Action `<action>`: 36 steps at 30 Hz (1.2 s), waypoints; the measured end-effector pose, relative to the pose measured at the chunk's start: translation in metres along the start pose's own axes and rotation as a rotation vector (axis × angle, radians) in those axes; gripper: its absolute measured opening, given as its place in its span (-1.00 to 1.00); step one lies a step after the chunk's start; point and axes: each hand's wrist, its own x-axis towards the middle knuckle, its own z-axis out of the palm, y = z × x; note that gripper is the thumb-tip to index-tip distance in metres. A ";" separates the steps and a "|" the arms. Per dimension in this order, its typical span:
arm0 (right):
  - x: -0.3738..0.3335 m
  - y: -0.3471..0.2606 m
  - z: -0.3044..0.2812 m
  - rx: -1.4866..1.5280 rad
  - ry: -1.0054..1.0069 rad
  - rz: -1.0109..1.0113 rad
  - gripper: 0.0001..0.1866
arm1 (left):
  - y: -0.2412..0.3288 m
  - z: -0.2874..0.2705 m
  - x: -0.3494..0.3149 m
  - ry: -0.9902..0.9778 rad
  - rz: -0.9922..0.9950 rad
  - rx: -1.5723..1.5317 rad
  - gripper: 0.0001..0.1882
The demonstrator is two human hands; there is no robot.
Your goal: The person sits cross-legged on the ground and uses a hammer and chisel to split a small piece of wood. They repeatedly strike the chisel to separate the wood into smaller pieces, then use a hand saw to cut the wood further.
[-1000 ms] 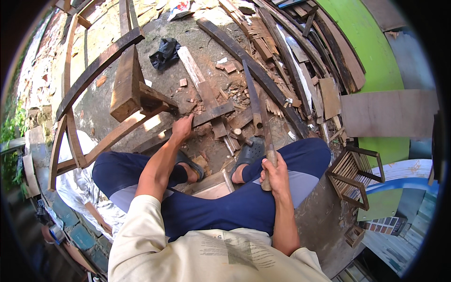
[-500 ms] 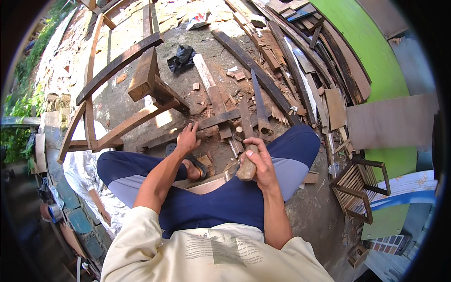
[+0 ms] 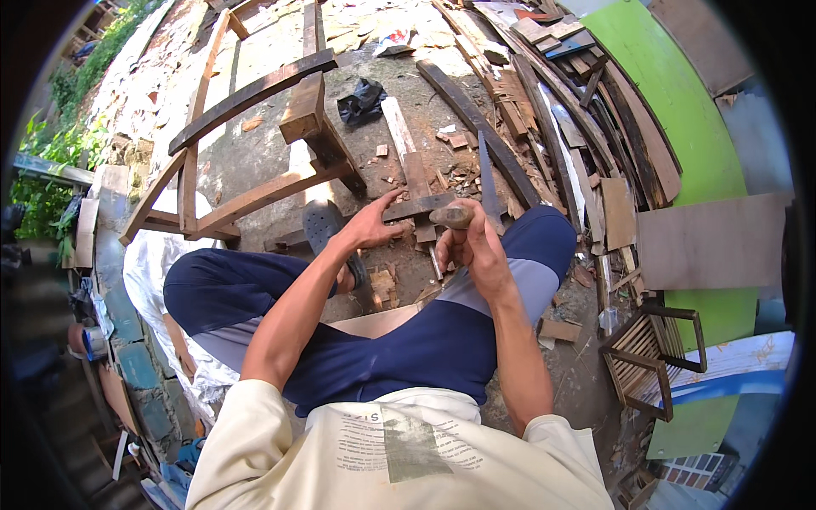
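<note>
My left hand (image 3: 374,223) is open, thumb and fingers spread, by a dark timber (image 3: 416,206) lying across a paler board (image 3: 414,170). In my right hand (image 3: 478,251) is a brown rounded block (image 3: 452,218), held above the right end of the timber; whether it is wood or stone I cannot tell. Below it, a thin pale rod (image 3: 436,262) shows beside my fingers. A handsaw (image 3: 487,174) lies just beyond my right hand, its handle end hidden. My left foot in a dark clog (image 3: 323,225) is by the timber.
A wooden frame (image 3: 255,191) stands at the left. Stacked planks (image 3: 561,119) and a long dark beam (image 3: 476,127) lie at the right. A black plastic bag (image 3: 361,100) sits beyond the pale board. A small slatted rack (image 3: 654,348) is at the far right, and wood chips litter the ground.
My right hand has lifted the brown block away from my lap, tipping it end-on. My left hand has moved right, its fingers spreading wider. The clog has shifted onto the timber's left part.
</note>
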 end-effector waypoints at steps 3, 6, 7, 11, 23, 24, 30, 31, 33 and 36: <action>0.032 -0.015 -0.005 -0.113 -0.036 0.091 -0.23 | 0.058 -0.027 0.001 0.031 0.302 -0.158 -0.04; 0.060 -0.014 -0.008 -0.141 -0.055 0.138 -0.23 | 0.104 -0.045 0.014 -0.006 0.438 -0.323 -0.03; 0.068 -0.011 -0.009 -0.181 -0.062 0.115 -0.25 | 0.116 -0.041 0.018 0.077 0.536 -0.385 -0.14; 0.087 0.002 -0.013 -0.013 -0.032 0.183 -0.16 | 0.134 -0.038 0.025 0.131 0.404 -0.433 -0.41; 0.072 0.085 -0.094 -0.360 0.401 0.237 -0.30 | 0.123 -0.047 0.044 -0.001 0.381 -0.286 -0.70; 0.070 0.098 -0.101 -0.512 0.505 0.339 -0.33 | 0.123 -0.048 0.044 -0.015 0.368 -0.274 -0.72; 0.064 0.155 -0.114 -0.503 0.484 0.713 -0.29 | 0.128 -0.054 0.044 -0.076 0.415 -0.298 -0.77; 0.063 0.160 -0.113 -0.501 0.486 0.748 -0.25 | 0.130 -0.054 0.043 -0.071 0.411 -0.305 -0.78; 0.063 0.166 -0.113 -0.444 0.452 0.796 -0.21 | 0.133 -0.054 0.043 -0.064 0.413 -0.301 -0.78; 0.063 0.173 -0.114 -0.333 0.435 0.867 -0.18 | 0.136 -0.055 0.045 -0.080 0.423 -0.326 -0.79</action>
